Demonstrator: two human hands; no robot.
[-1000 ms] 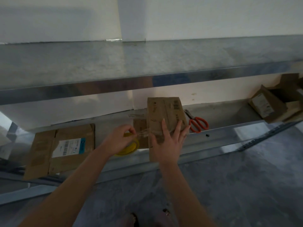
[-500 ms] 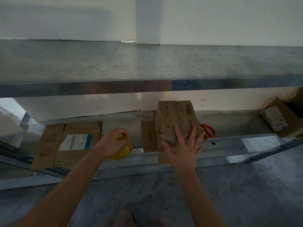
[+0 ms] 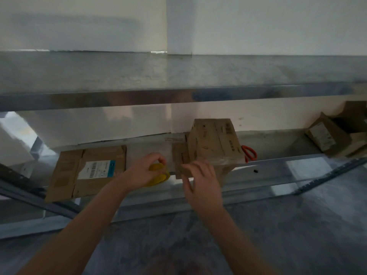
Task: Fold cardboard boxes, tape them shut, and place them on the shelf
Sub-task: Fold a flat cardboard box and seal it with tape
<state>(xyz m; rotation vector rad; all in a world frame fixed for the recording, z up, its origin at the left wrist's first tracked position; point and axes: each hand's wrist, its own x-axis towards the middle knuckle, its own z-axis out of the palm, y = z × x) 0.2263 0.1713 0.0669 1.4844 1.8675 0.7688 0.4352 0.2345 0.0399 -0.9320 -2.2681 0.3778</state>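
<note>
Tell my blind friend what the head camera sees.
A left hand grips a yellow tape roll beside a folded cardboard box on a metal shelf; the right hand is at the box's front. Orange scissors lie beside it.

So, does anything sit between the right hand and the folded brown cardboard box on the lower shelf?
Nothing visible does. The right hand is at the near left edge of the folded brown cardboard box; the yellow tape roll in the left hand sits aside.
</note>
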